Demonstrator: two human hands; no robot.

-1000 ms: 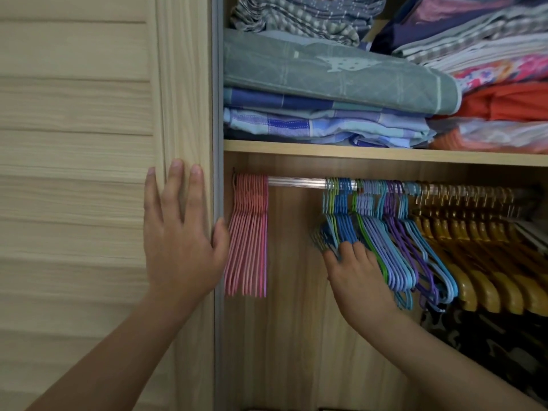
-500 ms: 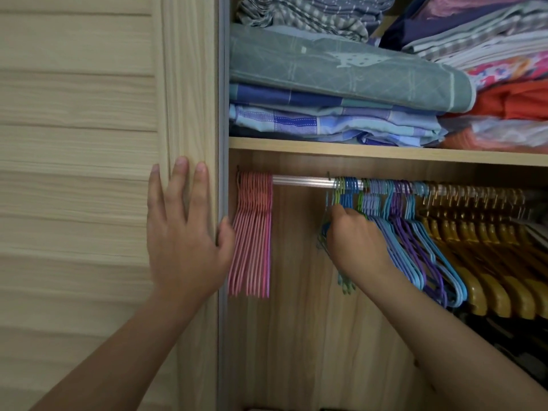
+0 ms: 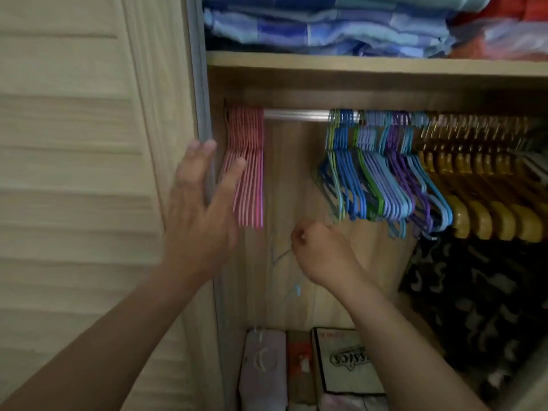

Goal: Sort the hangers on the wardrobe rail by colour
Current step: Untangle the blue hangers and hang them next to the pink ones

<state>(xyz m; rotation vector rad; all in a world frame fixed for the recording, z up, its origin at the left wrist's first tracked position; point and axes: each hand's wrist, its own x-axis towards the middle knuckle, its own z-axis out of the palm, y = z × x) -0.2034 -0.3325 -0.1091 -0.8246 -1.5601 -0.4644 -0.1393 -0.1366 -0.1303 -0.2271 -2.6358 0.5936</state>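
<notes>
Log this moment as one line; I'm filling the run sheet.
left hand: open, by pink hangers | right hand: fist below rail, blurred thin hanger | mixed blue, green, purple hangers: unsorted

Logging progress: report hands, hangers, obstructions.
Left hand open, by pink hangers. Right hand fisted on blurred thin hanger, off rail. Blue-purple bunch unsorted. Nothing blocking.

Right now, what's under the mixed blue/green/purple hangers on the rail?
Below the mixed hangers, the right hand is curled around a thin, blurred light hanger. Boxes sit on the floor; the arm covers what lies further right.
</notes>
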